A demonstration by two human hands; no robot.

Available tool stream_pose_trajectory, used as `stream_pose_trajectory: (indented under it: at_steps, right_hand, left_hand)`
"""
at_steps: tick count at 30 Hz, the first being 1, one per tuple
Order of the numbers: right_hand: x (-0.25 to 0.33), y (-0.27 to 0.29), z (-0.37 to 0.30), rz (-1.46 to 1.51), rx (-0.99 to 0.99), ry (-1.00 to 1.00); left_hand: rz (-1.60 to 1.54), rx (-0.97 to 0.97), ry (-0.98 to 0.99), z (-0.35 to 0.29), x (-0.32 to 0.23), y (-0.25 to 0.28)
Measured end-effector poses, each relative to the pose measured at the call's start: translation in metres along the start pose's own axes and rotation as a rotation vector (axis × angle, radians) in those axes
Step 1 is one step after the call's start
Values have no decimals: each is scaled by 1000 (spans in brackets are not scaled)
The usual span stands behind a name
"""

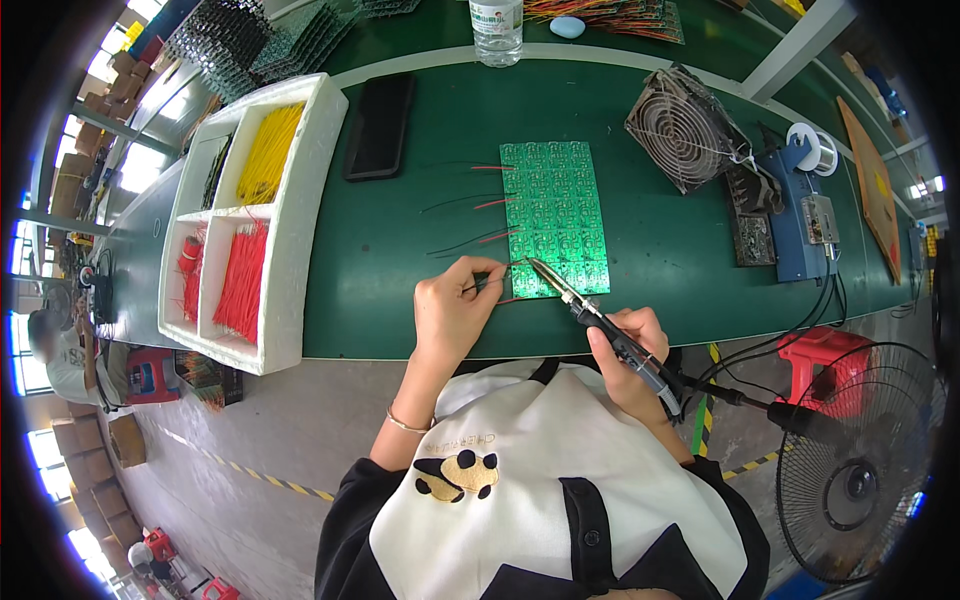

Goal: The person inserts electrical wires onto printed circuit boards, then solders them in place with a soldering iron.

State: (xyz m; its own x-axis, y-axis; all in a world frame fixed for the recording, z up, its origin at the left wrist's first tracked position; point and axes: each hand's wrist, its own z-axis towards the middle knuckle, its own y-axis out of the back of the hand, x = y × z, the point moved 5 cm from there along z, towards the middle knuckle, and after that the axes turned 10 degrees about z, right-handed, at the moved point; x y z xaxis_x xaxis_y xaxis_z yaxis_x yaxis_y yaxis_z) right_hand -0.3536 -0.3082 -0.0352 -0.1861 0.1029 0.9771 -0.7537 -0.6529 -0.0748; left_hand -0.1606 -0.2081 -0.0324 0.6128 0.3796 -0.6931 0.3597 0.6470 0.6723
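Observation:
A green panel of circuit boards (556, 200) lies flat on the table in front of me. Short red wires (492, 204) and longer black wires (455, 200) stick out from its left edge. My left hand (448, 308) is at the panel's lower left corner, its fingers pinched on thin black wire (481, 284). In my right hand (634, 362) is a soldering iron (612, 337) with a dark grip. Its tip meets the panel's lower left part, close to the wire end; whether they touch is too small to tell.
Left of the panel stands a white foam box (287, 230) with yellow, red and dark wires. A phone (380, 127) lies beside it. Rightward are a round-grilled fan (683, 130), a blue soldering unit (797, 220) and a solder spool (815, 150). A water bottle (497, 30) stands behind.

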Motion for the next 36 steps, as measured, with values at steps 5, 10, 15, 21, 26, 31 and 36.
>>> stream_pose_trajectory:
  at_steps: [5,10,15,21,26,31,36]
  right_hand:
    - [-5,3,-2,31,-59,-2]
    - [-4,3,-1,42,-67,1]
    - [-4,4,-2,45,-75,-12]
    - [-3,4,-2,53,-85,-16]
    - [-7,4,-3,32,-75,-36]
    - [-10,12,-4,75,-225,2]
    - [-5,21,2,111,-404,8]
  left_hand:
    - [7,9,7,0,2,-1]
    - [8,6,3,0,0,0]
    - [2,-4,-5,0,-1,0]
    - [0,3,3,0,0,0]
    - [-27,5,5,0,-1,-1]
    - [29,-75,-28,-2,-4,6]
    - [80,-94,40,-18,6,22]
